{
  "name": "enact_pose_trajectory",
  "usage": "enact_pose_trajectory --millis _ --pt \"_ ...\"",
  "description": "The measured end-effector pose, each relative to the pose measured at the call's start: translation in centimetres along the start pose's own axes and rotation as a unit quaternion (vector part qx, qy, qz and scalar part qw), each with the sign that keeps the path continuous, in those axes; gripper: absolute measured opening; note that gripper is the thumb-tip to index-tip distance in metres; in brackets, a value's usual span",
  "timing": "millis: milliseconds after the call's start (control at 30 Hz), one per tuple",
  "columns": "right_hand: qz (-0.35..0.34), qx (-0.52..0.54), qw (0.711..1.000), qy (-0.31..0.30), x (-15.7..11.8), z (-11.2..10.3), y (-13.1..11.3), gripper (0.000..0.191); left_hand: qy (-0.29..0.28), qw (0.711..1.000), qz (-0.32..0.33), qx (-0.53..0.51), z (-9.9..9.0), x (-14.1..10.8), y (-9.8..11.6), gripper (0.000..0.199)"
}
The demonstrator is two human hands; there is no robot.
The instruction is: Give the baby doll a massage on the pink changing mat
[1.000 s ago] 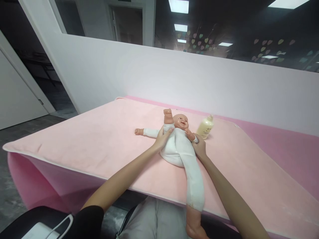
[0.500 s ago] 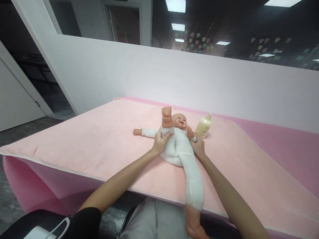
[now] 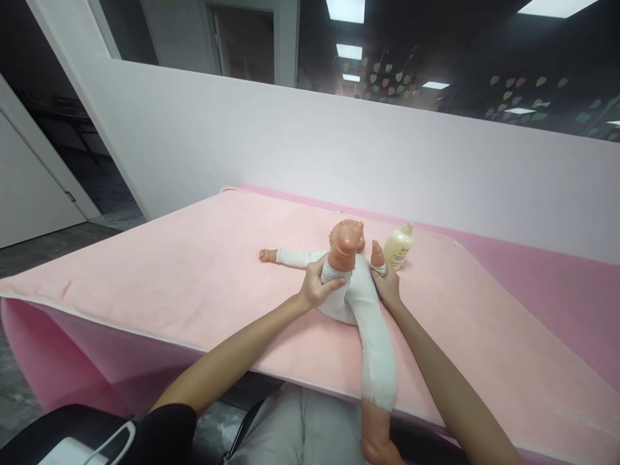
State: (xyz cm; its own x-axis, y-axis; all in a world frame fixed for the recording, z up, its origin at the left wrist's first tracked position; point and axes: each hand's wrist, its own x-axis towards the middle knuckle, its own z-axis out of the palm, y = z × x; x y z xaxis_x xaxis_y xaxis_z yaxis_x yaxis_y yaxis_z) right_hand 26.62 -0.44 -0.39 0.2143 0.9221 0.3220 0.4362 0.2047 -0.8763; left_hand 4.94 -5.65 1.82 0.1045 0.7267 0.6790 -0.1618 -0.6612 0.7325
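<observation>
A baby doll (image 3: 364,290) with a white cloth body lies on its back on the pink padded table. My left hand (image 3: 318,284) is closed around one raised leg (image 3: 345,248), whose foot covers most of the doll's face. My right hand (image 3: 387,284) grips the doll's arm near the wrist, with the small doll hand (image 3: 376,253) pointing up above it. The other doll arm (image 3: 293,258) stretches out to the left. The second leg (image 3: 380,361) hangs over the table's front edge.
Just behind my right hand stands a pale yellow bottle (image 3: 399,247). The pink cover (image 3: 159,278) spreads over the tabletop, and a white partition (image 3: 290,142) rises along its back.
The raised leg has tipped right and towards me, so its foot now hides the face. The held doll arm has moved slightly right and away from the head.
</observation>
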Motion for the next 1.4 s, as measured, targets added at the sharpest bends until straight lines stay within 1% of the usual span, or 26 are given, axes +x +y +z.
enact_pose_trajectory --millis 67,167,300,467,567,633,700,800,867,967,1067,1267,1400 --pt "0.006 0.003 1.0 0.006 0.0 0.0 0.0 0.048 -0.001 1.0 0.005 0.001 0.0 0.0 -0.1 0.047" --pt "0.007 0.003 1.0 0.012 0.0 -0.1 -0.1 0.05 0.006 1.0 -0.008 -0.002 0.1 0.0 -0.2 0.05" --pt "0.013 0.007 1.0 0.007 -0.1 -0.2 -0.3 0.053 0.026 0.998 -0.059 -0.013 0.2 0.1 -0.1 0.051" --pt "-0.01 -0.006 1.0 -0.002 -0.2 -0.1 0.0 0.049 0.087 0.988 -0.126 -0.017 0.5 0.7 0.4 0.051" --pt "-0.03 -0.015 0.999 -0.007 -0.2 0.0 0.2 0.046 0.128 0.981 -0.143 -0.021 0.7 1.4 0.6 0.047" --pt "-0.039 -0.018 0.999 -0.011 -0.2 0.0 0.2 0.045 0.142 0.979 -0.143 -0.01 0.7 1.8 0.5 0.044" --pt "-0.042 -0.019 0.999 -0.011 -0.2 0.0 0.2 0.043 0.14 0.981 -0.135 0.015 0.7 2.0 0.4 0.04" --pt "-0.038 -0.021 0.999 -0.011 -0.2 -0.1 0.1 0.043 0.113 0.985 -0.122 0.051 0.5 2.1 0.3 0.036" --pt "-0.035 -0.021 0.999 -0.011 -0.3 -0.1 0.1 0.044 0.099 0.987 -0.113 0.062 0.4 2.0 0.3 0.035" --pt "-0.035 -0.02 0.999 -0.013 -0.3 -0.1 0.0 0.045 0.092 0.988 -0.104 0.07 0.4 1.9 0.5 0.035" --pt "-0.046 -0.021 0.999 -0.015 -0.2 0.0 0.1 0.043 0.094 0.986 -0.119 0.065 0.4 1.9 0.6 0.036" --pt "-0.045 -0.025 0.999 -0.012 -0.1 0.0 0.3 0.04 0.118 0.977 -0.179 -0.014 0.3 2.2 0.3 0.044" --pt "-0.043 -0.02 0.999 -0.014 -0.3 0.0 0.0 0.04 0.128 0.972 -0.196 -0.036 0.1 2.3 0.1 0.045"
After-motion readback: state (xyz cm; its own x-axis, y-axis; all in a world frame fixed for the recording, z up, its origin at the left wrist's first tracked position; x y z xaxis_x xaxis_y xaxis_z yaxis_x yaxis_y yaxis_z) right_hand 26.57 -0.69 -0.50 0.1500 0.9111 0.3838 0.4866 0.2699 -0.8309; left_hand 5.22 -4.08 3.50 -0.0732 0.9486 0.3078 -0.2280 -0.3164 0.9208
